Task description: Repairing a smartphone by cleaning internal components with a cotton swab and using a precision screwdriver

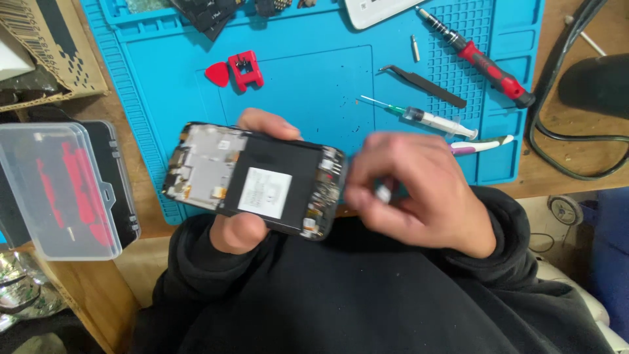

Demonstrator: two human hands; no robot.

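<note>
- head view, looking down at my lap and the edge of the desk (550, 170): my left hand (244, 226) holds an opened smartphone (252, 180) level and face down, its back cover off, above the near edge of a blue work mat (308, 85).
- my left fingers are curled around the phone, thumb pressed on the near edge, fingertips showing over the far edge.
- inside the phone i see a black battery with a white label in the middle and bare circuit parts at both ends.
- my right hand (419, 193) is at the phone's right end, blurred; its fingers are pressed together, pinching a small pale piece (382, 193) that i cannot identify.
- on the mat, well apart from my hands: black tweezers (424, 85), a syringe (429, 119), a red-handled screwdriver (481, 60), a red pick (217, 74) beside a small red clamp (246, 70).
- to my left sits a clear plastic case (62, 190) with red parts inside.
- my judgement: i am working at the phone's right end, handling a small part; the next move calls for a steady left grip and a fine, careful pinch.
</note>
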